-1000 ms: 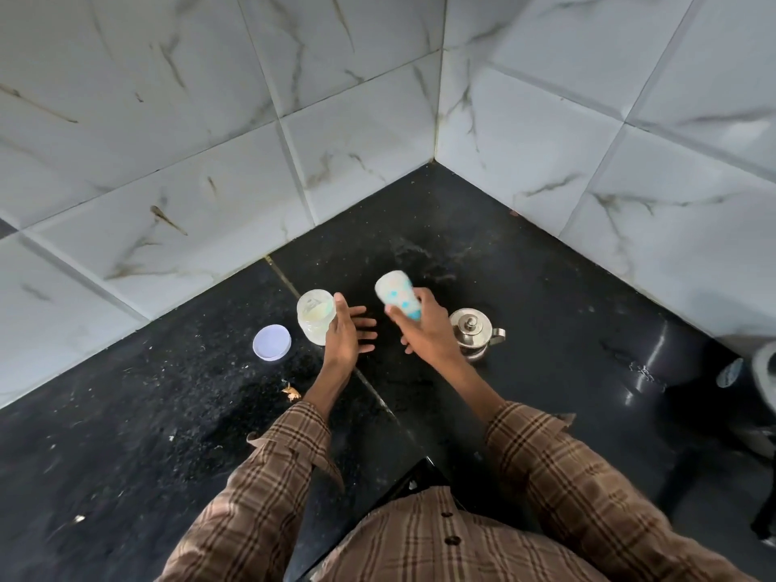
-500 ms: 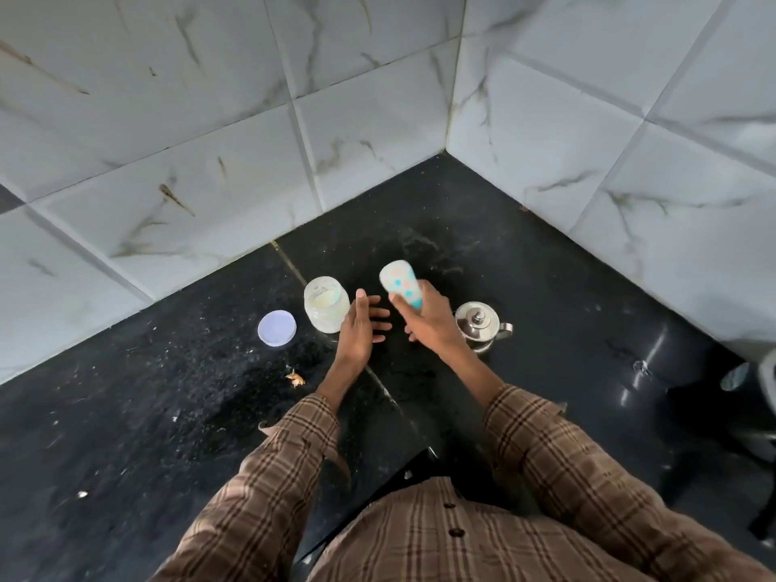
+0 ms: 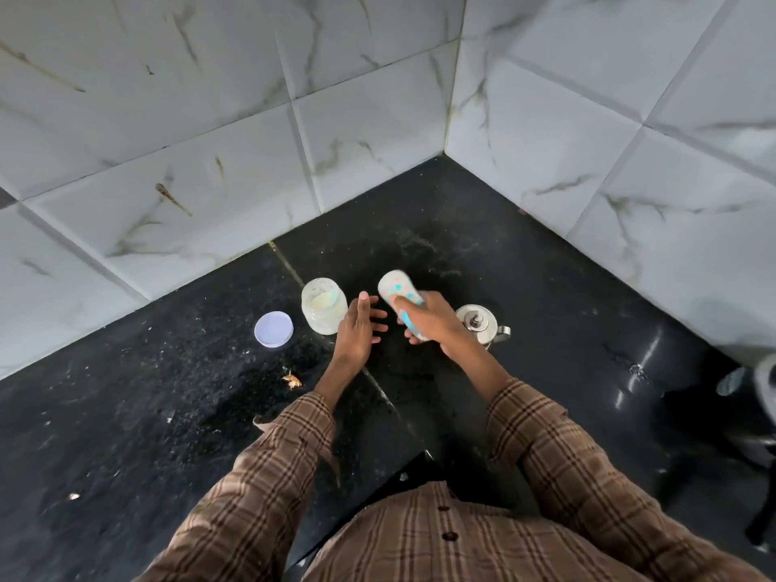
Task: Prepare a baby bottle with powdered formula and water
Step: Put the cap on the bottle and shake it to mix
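Right hand point(image 3: 428, 319) gripping the baby bottle point(image 3: 401, 297), fingers curled round its lower half, bottle tilted with the far end raised above the counter point(image 3: 525, 296), slightly motion-blurred. Bottle is white-ish with blue and pink dots and a blue band near the hand; which end is the cap, can't tell. Left hand point(image 3: 357, 327) held edge-on just beside the bottle, fingers straight and slightly apart, holding nothing, not touching the bottle. Both forearms reach forward, brown plaid sleeves point(image 3: 579, 451) pushed back from the wrists. Open glass jar point(image 3: 322, 305) of pale yellowish powder stands upright just left of the left hand, seems touching or nearly touching the back of it. Its white round lid point(image 3: 273, 329) lies flat on the counter left of the jar. Small steel lidded pot point(image 3: 478, 324) with handle stands right behind the right hand. Black stone counter, corner of white marble-look tile walls point(image 3: 378, 132). Small brown scrap point(image 3: 292, 379) near the left wrist.
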